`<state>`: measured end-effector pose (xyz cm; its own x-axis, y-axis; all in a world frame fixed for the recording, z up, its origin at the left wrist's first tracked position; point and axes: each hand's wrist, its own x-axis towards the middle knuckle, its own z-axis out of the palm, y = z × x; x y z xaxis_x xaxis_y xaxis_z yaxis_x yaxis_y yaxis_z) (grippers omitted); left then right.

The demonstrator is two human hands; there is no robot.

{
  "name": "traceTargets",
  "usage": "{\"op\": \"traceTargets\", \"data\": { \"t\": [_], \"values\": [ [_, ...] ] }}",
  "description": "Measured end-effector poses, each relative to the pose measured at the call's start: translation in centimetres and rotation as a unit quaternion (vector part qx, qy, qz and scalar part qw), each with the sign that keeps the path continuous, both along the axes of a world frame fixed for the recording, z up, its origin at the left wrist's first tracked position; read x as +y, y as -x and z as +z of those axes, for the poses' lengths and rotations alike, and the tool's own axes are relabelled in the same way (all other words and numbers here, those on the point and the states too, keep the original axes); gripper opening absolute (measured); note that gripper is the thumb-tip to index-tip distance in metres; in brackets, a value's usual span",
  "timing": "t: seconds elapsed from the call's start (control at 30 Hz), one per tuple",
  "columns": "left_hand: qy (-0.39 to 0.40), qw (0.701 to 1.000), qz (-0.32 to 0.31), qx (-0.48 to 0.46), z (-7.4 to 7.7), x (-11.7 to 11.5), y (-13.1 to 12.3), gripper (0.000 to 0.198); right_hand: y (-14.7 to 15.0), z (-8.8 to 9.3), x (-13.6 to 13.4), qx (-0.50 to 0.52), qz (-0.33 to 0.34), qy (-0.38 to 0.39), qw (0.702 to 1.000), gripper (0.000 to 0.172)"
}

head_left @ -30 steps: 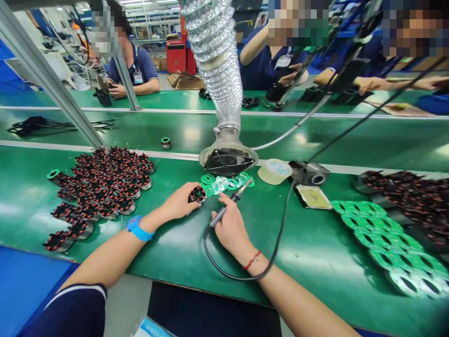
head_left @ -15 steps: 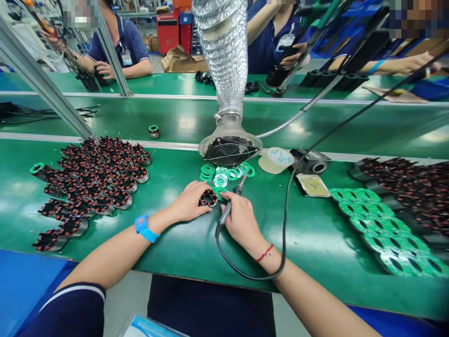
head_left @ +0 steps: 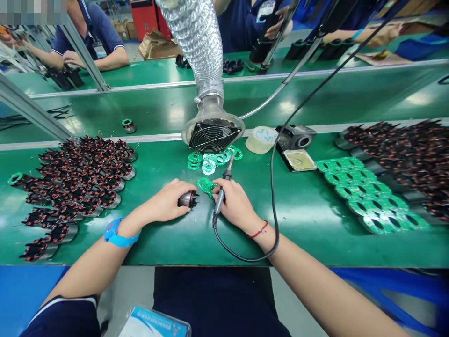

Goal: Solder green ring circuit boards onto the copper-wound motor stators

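Note:
My left hand [head_left: 169, 201] is closed around a motor stator [head_left: 187, 199], which lies tipped on its side with its wire ends pointing right. In my right hand [head_left: 233, 202] is a soldering iron [head_left: 219, 201], its tip pointing up and away from me. The fingertips of that hand touch or nearly touch small green ring-shaped circuit boards [head_left: 204, 185] on the bench. More ring boards [head_left: 209, 167] lie loosely beyond, below a fume extractor fan [head_left: 212, 137].
Many wound stators [head_left: 80, 178] stand at the left, more [head_left: 396, 159] at the right. Green board panels [head_left: 372, 194] lie at right. A soldering iron stand [head_left: 298, 138] with a sponge tray [head_left: 300, 160] and a tape roll [head_left: 261, 139] sit behind. The iron's cord [head_left: 272, 187] loops beside my right arm. Co-workers sit opposite.
My left hand has moved left with the stator, away from the ring boards, and tipped it sideways. My right hand still holds the iron near the boards. The camera view has shifted.

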<state>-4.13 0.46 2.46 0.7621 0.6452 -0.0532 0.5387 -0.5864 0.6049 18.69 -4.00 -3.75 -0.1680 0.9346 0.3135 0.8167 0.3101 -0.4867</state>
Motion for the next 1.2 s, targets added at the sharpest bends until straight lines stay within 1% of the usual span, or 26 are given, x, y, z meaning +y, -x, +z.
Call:
{"op": "traceTargets", "data": {
  "t": [0.07,0.1,0.23,0.37,0.47,0.53,0.63,0.7,0.77,0.87,1.03,1.2],
  "values": [
    [-0.010,0.999,-0.032,0.013,-0.2,0.1,-0.1,0.048,0.2,0.0,-0.4,-0.004,0.013,0.004,1.000,0.033],
    [-0.009,0.999,-0.038,0.012,-0.4,0.1,-0.1,0.049,0.4,0.0,-0.6,-0.003,0.023,0.005,1.000,0.034],
    [0.021,1.000,-0.017,-0.014,-0.9,0.1,-0.1,0.055,0.7,0.5,-1.0,0.038,0.050,-0.006,0.998,0.034],
    [0.057,0.997,0.019,-0.045,-1.0,-0.2,-0.2,0.055,-0.5,2.1,-2.0,0.095,0.027,-0.008,0.995,0.033],
    [0.038,0.998,0.011,-0.057,-1.1,-0.4,-0.6,0.050,-1.7,2.8,-3.5,0.123,-0.008,-0.009,0.992,0.035],
    [0.010,0.998,-0.002,-0.063,-1.4,-0.5,-0.8,0.047,-2.3,2.5,-4.6,0.168,-0.049,-0.020,0.984,0.032],
    [-0.015,0.997,-0.018,-0.073,-1.8,-0.4,-1.1,0.045,-2.5,1.4,-6.0,0.267,-0.113,-0.012,0.957,0.025],
    [-0.024,0.996,-0.024,-0.077,-1.9,-0.4,-1.2,0.044,-2.5,0.6,-6.7,0.321,-0.131,0.008,0.938,0.021],
    [-0.031,0.996,-0.029,-0.076,-2.0,-0.3,-1.2,0.043,-2.4,0.1,-7.2,0.350,-0.130,0.021,0.928,0.018],
    [-0.041,0.996,-0.033,-0.069,-2.0,-0.3,-1.3,0.043,-2.4,-0.2,-7.4,0.352,-0.118,0.035,0.928,0.014],
    [-0.054,0.996,-0.041,-0.064,-2.0,-0.2,-1.2,0.044,-2.5,0.1,-7.3,0.342,-0.121,0.060,0.930,0.017],
    [-0.060,0.995,-0.041,-0.064,-2.1,-0.2,-1.2,0.044,-2.5,0.0,-7.3,0.338,-0.117,0.062,0.932,0.017]
  ]
}}
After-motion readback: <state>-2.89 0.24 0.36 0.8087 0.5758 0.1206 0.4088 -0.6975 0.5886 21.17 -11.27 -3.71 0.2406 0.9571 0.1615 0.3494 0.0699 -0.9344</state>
